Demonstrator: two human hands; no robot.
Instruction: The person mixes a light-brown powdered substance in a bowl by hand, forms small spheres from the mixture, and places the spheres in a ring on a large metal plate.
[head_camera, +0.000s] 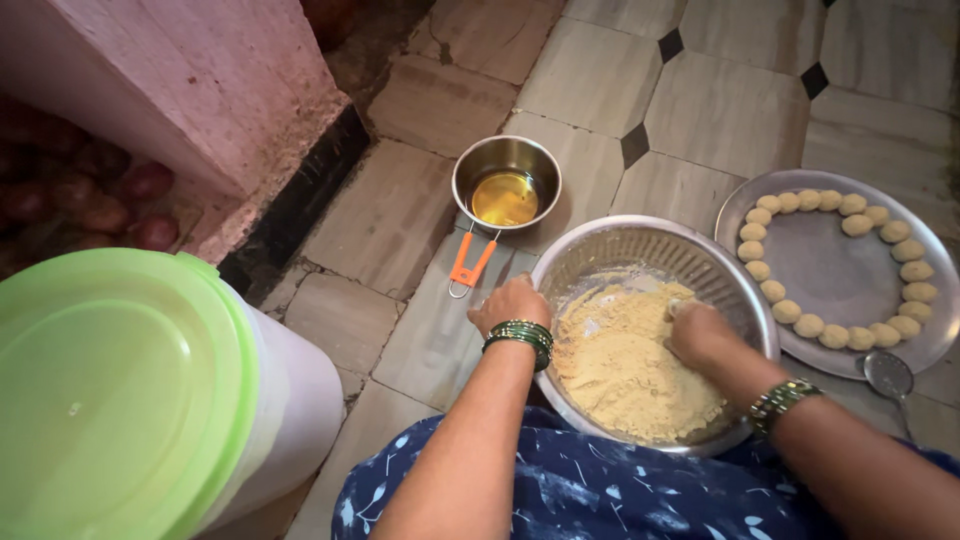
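A wide steel bowl (640, 245) stands on the tiled floor, half full of crumbly yellow dough mix (625, 365). My left hand (512, 302), with green bangles on the wrist, grips the bowl's near-left rim. My right hand (700, 335) is down inside the bowl, fingers closed in the mix. To the right lies a round steel plate (830, 270) with several small dough balls (786, 311) set in a ring along its edge.
A small steel saucepan (506, 185) with an orange handle holds yellow oil, just beyond the bowl. A white tub with a green lid (120, 390) stands at the left. A steel spoon (888, 375) lies by the plate. A pink wall ledge rises at the upper left.
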